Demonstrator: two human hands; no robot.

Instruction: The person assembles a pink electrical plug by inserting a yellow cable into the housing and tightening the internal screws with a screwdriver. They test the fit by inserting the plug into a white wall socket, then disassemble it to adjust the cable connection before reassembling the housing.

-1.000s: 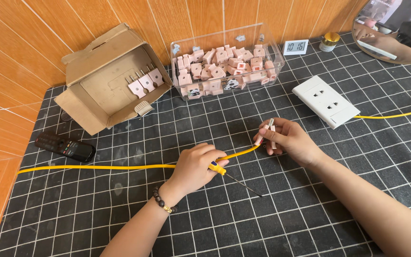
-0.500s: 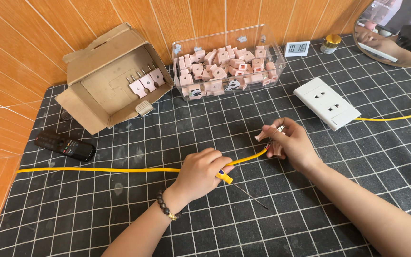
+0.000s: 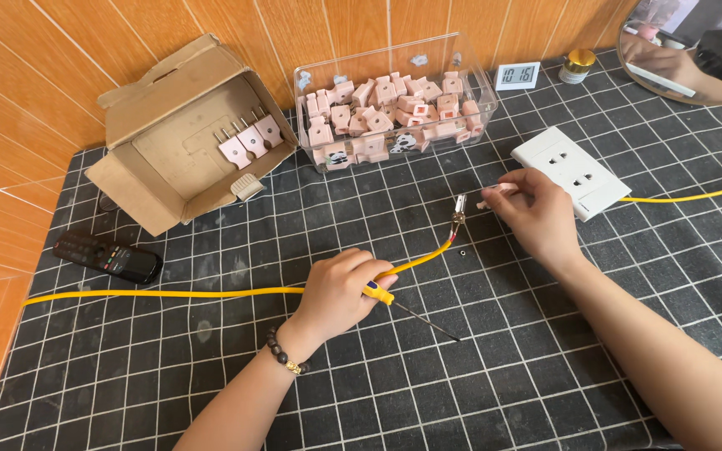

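Cable (image 3: 211, 293) — yellow — lies across the checked mat (image 3: 545, 351); left hand (image 3: 340, 292) grips it together with a screwdriver (image 3: 415, 313), right hand (image 3: 536, 213) pinches a small part beside its bared end, near the white socket (image 3: 570, 171).

An open brown cardboard box (image 3: 179, 138) is lying on its side at the back left. A clear plastic box (image 3: 394, 108) is sitting beside it. A small white screen (image 3: 516, 76) is standing at the wall.
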